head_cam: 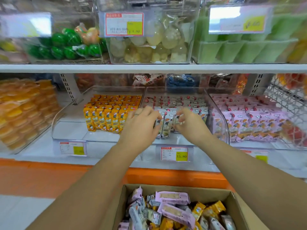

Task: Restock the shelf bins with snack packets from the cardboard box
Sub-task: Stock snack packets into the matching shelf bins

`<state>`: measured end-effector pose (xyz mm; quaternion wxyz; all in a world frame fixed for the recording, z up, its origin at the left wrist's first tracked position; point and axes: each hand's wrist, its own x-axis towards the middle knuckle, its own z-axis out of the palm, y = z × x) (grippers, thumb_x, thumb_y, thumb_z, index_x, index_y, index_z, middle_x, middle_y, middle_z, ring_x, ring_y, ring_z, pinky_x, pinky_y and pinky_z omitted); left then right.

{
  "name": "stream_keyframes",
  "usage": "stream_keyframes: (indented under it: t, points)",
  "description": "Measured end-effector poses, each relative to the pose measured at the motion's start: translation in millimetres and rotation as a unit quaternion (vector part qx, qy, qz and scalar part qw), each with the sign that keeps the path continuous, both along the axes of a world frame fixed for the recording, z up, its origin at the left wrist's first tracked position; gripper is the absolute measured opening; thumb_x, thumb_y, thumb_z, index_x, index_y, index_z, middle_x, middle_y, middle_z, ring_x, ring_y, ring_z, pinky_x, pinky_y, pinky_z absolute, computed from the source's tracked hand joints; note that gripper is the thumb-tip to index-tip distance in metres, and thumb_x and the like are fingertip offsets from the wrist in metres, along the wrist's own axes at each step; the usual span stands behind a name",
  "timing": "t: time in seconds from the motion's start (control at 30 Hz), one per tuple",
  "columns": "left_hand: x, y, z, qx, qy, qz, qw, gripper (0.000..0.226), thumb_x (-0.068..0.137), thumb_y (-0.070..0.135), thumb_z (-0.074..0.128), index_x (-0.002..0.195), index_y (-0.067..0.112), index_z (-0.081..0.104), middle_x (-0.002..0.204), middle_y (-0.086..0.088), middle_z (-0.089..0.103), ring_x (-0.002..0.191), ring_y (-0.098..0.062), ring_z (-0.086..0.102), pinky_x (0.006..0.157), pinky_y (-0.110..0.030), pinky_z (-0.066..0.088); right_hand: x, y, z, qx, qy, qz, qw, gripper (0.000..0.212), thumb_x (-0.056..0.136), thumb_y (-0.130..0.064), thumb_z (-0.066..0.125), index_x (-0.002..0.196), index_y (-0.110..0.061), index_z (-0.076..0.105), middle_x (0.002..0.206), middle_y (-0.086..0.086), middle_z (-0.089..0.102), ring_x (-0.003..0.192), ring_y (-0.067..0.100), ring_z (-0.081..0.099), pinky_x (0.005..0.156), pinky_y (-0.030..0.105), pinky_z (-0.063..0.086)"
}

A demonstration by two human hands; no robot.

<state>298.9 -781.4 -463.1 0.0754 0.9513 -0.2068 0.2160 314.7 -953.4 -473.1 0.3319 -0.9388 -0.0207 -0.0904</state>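
Sitting nearest, at the bottom edge, the cardboard box (pixel 207 195) is open and holds a loose jumble of snack packets (pixel 174 211) in purple, yellow and grey-white wrappers. Both bare forearms reach over it and past the orange base strip (pixel 49 176) of the shelving, up to the lower shelf. There the two hands meet inside the middle clear bin (pixel 216 117), close together at its front. The left hand (pixel 142 120), a ring on one finger, has its fingers bent round the side of the upright white packets (pixel 163 126) at the front row; its thumb is hidden. The right hand (pixel 187 122) pinches a single white packet (pixel 178 120) in curled fingertips, just beside that row. A price tag (pixel 174 154) hangs below this bin. To the left stands a bin of yellow packets (pixel 106 118), to the right a bin of pink packets (pixel 249 123). Farther up, the upper shelf (pixel 149 68) carries clear bins of watermelon-patterned sweets (pixel 66 45), pale jellies (pixel 149 47) and green packets (pixel 240 50).
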Motion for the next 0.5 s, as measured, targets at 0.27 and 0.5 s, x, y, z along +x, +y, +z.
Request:
stream_keyframes:
  t: [0.27,0.5]
  points:
    - [-83,13,-52,-0.191,-0.009,-0.022,0.981,0.018,0.088,0.014,0.053,0.101,0.016,0.066,0.102,0.0,0.064,0.092,-0.023,0.061,0.081,-0.04,0.048,-100,-6,-15,-0.001,-0.133,0.069,0.989,0.02,0.091,-0.011,0.059,0.111,-0.012,0.063,0.099,-0.004,0.061,0.085,0.01,0.054,0.08,0.028,0.046]
    - [-117,7,-140,-0.143,0.216,0.011,0.966,0.024,0.094,0.022,0.052,0.117,0.023,0.059,0.118,0.004,0.056,0.104,-0.016,0.054,0.087,-0.035,0.045,-155,-19,-100,0.009,-0.018,0.092,0.996,0.018,0.087,-0.008,0.061,0.103,-0.016,0.064,0.091,-0.008,0.062,0.084,0.009,0.058,0.076,0.027,0.048]
